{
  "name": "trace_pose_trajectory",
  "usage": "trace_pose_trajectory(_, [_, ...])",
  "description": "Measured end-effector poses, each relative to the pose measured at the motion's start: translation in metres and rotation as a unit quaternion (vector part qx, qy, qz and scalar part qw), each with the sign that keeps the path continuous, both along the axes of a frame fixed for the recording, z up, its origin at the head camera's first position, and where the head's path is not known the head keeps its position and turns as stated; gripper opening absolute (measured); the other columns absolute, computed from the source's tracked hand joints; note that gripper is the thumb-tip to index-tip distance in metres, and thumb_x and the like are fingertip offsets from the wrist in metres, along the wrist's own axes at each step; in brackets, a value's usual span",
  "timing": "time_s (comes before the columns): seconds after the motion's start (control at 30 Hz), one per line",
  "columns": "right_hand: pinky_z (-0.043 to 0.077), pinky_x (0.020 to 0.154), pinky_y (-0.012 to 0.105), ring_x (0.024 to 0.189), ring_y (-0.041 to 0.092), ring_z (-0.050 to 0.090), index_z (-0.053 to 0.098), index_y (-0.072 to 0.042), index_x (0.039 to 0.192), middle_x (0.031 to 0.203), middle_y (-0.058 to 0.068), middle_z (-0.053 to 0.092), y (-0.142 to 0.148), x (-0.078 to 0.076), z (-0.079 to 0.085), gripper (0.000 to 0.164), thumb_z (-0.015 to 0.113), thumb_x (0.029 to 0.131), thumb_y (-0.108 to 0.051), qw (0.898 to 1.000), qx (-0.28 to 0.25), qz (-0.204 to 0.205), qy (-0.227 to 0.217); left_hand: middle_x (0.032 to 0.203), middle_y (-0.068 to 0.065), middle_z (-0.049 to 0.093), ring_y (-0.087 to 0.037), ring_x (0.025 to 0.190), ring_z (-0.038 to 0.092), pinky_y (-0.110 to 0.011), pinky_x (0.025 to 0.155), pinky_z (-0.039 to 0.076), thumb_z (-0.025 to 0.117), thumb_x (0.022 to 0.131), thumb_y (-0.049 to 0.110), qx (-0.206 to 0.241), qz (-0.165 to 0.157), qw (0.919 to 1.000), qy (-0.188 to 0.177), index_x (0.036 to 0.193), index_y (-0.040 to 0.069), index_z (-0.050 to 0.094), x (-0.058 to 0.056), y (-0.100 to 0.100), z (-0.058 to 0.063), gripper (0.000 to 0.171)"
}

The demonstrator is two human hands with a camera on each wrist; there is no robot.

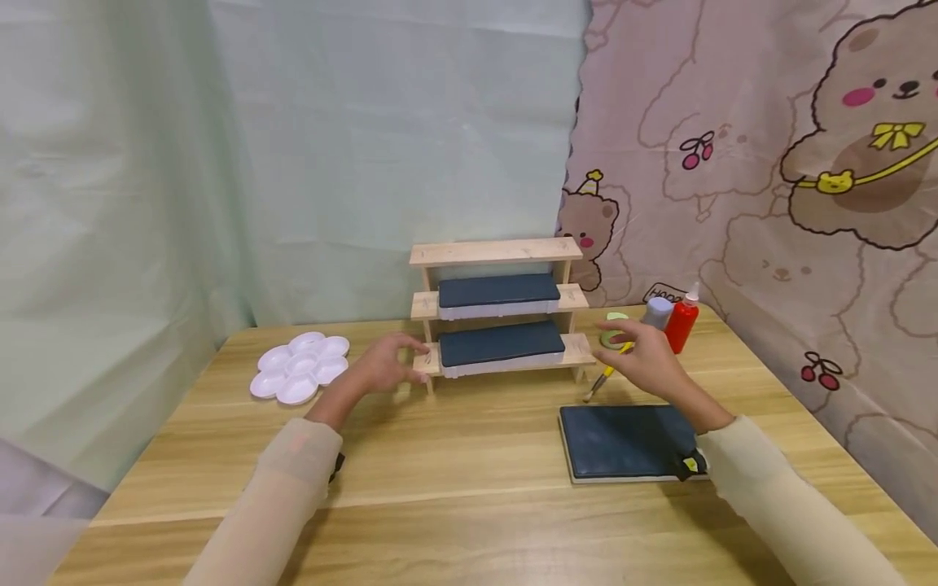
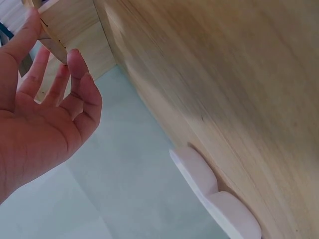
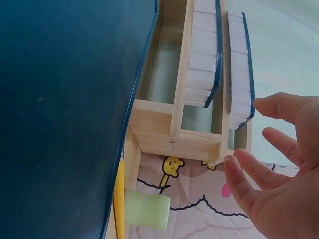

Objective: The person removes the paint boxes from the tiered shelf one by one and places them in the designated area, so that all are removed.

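Observation:
A three-tier wooden display stand (image 1: 496, 251) stands at the middle back of the table. My left hand (image 1: 384, 362) is at the left end of its lowest shelf; in the left wrist view, the thumb and fingers of this hand (image 2: 50, 104) grip the board's end. My right hand (image 1: 645, 358) hovers by the right end of that shelf, fingers spread and holding nothing. One white box with a dark blue lid (image 1: 498, 289) lies on the middle shelf, and a similar box (image 1: 501, 344) lies on the lowest. The right wrist view shows both boxes' white sides edge-on.
Another dark-lidded box (image 1: 623, 439) lies under my right forearm. Behind the right hand are a yellow paintbrush (image 1: 607, 376), a pale green container (image 3: 149, 210), a bluish-capped bottle (image 1: 658, 308) and a red squeeze bottle (image 1: 681, 325). A white flower-shaped palette (image 1: 300, 366) lies at left. Curtains hang behind.

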State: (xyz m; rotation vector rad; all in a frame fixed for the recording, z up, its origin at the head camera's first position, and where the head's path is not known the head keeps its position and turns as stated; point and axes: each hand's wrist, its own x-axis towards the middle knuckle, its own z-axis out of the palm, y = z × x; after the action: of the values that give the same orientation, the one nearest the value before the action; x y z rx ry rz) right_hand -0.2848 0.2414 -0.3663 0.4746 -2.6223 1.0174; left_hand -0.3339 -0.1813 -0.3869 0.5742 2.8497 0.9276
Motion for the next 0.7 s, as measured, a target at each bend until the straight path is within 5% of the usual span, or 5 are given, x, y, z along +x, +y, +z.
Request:
trace_pose_trajectory(0.4, [0.058,0.082,0.05,0.107,0.04,0.064,0.064,-0.004,0.129,0.124,0.02,0.065,-0.007,-0.016,0.006,0.045,0.076,0.088,-0.015,1.0,-0.021,0.006,-0.001,0.136,-0.019,0.056,-0.04,0.134,0.042,-0.054,0.112,0.034,0.082,0.082,0.016,0.008,0.002,0.9999,-0.009,0.127,0.004,0.065,-0.001,0.002,0.001,0.049])
trace_pose_trajectory(0.7, [0.057,0.082,0.054,0.109,0.042,0.061,0.066,-0.001,0.124,0.124,0.02,0.065,-0.012,-0.029,0.007,0.043,0.079,0.083,-0.006,0.996,-0.053,0.044,0.049,0.135,-0.019,0.057,-0.041,0.134,0.043,-0.054,0.111,0.034,0.082,0.082,0.015,0.009,0.002,0.9999,-0.009,0.126,0.003,0.066,0.0,0.001,0.001,0.048])
